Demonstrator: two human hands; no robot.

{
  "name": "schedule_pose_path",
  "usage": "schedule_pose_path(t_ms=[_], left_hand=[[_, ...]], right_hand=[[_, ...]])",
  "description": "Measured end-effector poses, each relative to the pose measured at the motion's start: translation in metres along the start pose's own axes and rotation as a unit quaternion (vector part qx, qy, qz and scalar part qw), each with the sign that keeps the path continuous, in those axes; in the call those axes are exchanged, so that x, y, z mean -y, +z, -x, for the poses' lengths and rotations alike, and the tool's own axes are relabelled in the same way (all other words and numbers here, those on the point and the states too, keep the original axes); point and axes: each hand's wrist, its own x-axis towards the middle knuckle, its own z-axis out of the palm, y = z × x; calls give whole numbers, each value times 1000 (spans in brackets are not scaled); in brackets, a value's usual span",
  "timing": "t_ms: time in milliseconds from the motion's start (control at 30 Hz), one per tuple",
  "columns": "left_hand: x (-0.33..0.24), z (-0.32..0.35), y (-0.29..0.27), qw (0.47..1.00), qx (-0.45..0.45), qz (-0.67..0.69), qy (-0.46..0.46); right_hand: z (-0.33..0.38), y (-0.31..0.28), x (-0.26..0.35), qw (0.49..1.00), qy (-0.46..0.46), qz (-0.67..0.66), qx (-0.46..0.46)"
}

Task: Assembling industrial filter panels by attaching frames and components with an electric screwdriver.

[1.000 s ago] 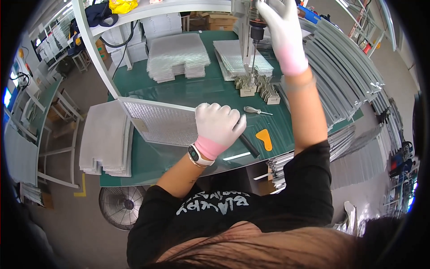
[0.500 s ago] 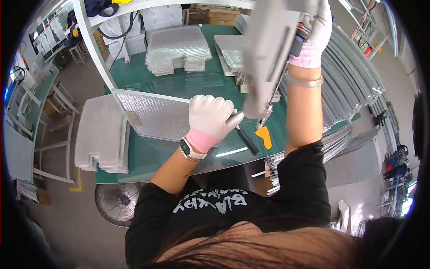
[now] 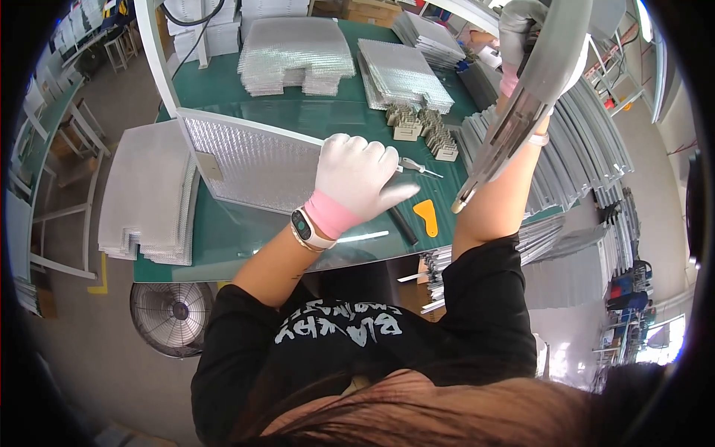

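My left hand (image 3: pixel 356 179), in a white glove with a pink cuff, is closed over the upper right end of a white-framed mesh panel (image 3: pixel 257 160). The panel stands tilted on the green table (image 3: pixel 238 249), with a tan patch at its left side. Raised at the upper right, my gloved right hand (image 3: pixel 519 28) grips a long grey handheld tool (image 3: pixel 544 74) with a narrow nose, its exact kind unclear. The tool hides part of that hand. Near my left hand lie a yellow scraper (image 3: pixel 426 217), a black-handled tool (image 3: pixel 403 226) and a screwdriver (image 3: pixel 421 167).
Stacks of silvery mesh sheets (image 3: pixel 296 48) lie at the back, with another sheet stack (image 3: pixel 149 194) at the left edge. Small metal brackets (image 3: pixel 406 125) sit mid-table. Long grey profiles (image 3: pixel 581 149) fill the right side. A fan (image 3: pixel 173 316) stands below the table.
The grey tool has swung right and up with my right hand, uncovering the brackets and screwdriver. My left hand keeps its hold on the panel. The whole view has shifted slightly.
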Motion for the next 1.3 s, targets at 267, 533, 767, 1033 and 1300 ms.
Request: schedule_pose_path(t_ms=[267, 533, 767, 1033, 1300], left_hand=[[15, 12, 0, 986, -89, 142, 20], [12, 9, -5, 980, -69, 184, 26], [11, 10, -6, 991, -62, 118, 31], [15, 13, -2, 990, -26, 139, 2], [13, 10, -2, 993, -31, 110, 18]], right_hand=[[50, -3, -63, 726, -202, 630, -187], [69, -16, -51, 757, -211, 573, -232], [99, -17, -74, 776, -82, 590, -208], [93, -9, -57, 776, -83, 589, -209], [69, 4, -36, 795, -135, 568, -163]])
